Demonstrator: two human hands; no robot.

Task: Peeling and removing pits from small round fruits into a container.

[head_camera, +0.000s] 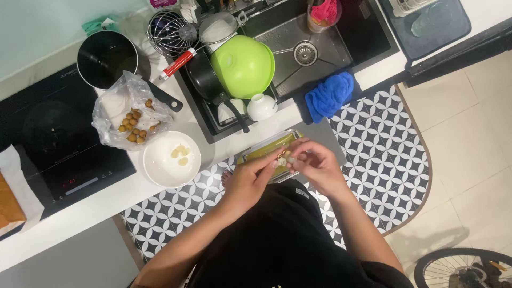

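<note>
A: Over the tray (265, 147), at the counter edge, left hand (250, 178) and right hand (316, 165) pinch one small pale fruit (282, 157).
B: Risk?
A: Slippery flesh could drop floorward; the tray overhangs.
B: Room?
A: Bowl (172, 159) left, sink (298, 48) behind, open counter between.

Even overhead indoor light is falling across the white kitchen counter (160, 200), bouncing a soft sheen off the glossy lime-green plastic bowl (244, 65) and the steel sink basin (320, 48). Corners are dimming slightly, edges are bowing with wide-angle distortion, and fine detail is smearing softly.
</note>
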